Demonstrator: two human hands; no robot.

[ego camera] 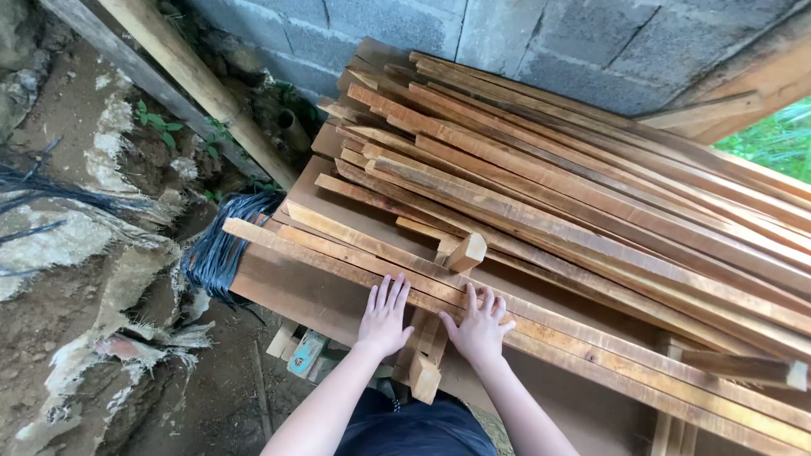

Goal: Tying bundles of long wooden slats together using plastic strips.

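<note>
A loose heap of long wooden slats (541, 186) lies across a broad flat board (296, 287) that serves as a table, the strips running from the near left up toward the far right, where their ends pass in front of a grey block wall (507, 42). They are laid roughly parallel and overlapping, which looks like the way to keep such thin, long pieces from sliding off and to let one be drawn out from the near edge. A short offcut block (466, 251) sits tilted on top of the nearest slats, just beyond the hands. The left hand (384, 319) lies flat with fingers spread and straight, palm down on the nearest slat (591, 342), gripping nothing; the right hand (480, 325) is placed the same way just beside it, fingers fanned, pressing on the same front strips without closing around them. Both seem to be steadying or pushing the front slats rather than lifting. Below and between the wrists a short wooden stub (425, 371) pokes out toward the person from under the board. At the board's left end hangs a bundle of dark wire (221, 245), and beyond it lies bare dirt ground (76, 253) with a long plank (194, 80) leaning diagonally.
</note>
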